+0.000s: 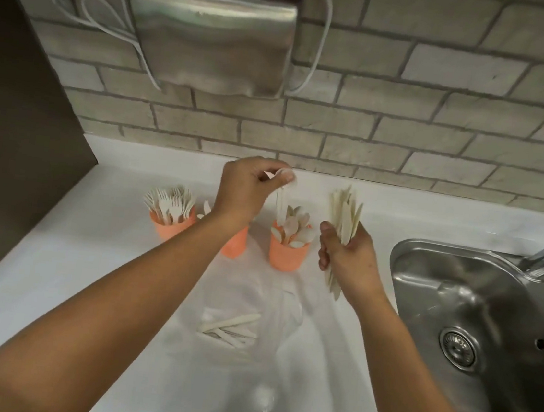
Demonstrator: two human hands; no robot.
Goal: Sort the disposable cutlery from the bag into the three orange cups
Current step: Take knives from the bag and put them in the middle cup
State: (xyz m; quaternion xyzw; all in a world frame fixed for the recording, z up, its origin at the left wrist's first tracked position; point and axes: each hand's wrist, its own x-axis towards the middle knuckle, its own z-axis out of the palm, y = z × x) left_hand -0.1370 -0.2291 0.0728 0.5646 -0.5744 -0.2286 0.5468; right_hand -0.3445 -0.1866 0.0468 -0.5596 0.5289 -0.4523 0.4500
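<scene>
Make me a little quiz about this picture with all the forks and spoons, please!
1. True or false: the right hand holds a bundle of cutlery.
2. What stands in the leftmost orange cup? A spoons, B forks, C straws.
3. Fill in: the left hand pinches one piece above the rightmost orange cup, which holds ____.
Key: 1 true; 2 B; 3 spoons.
</scene>
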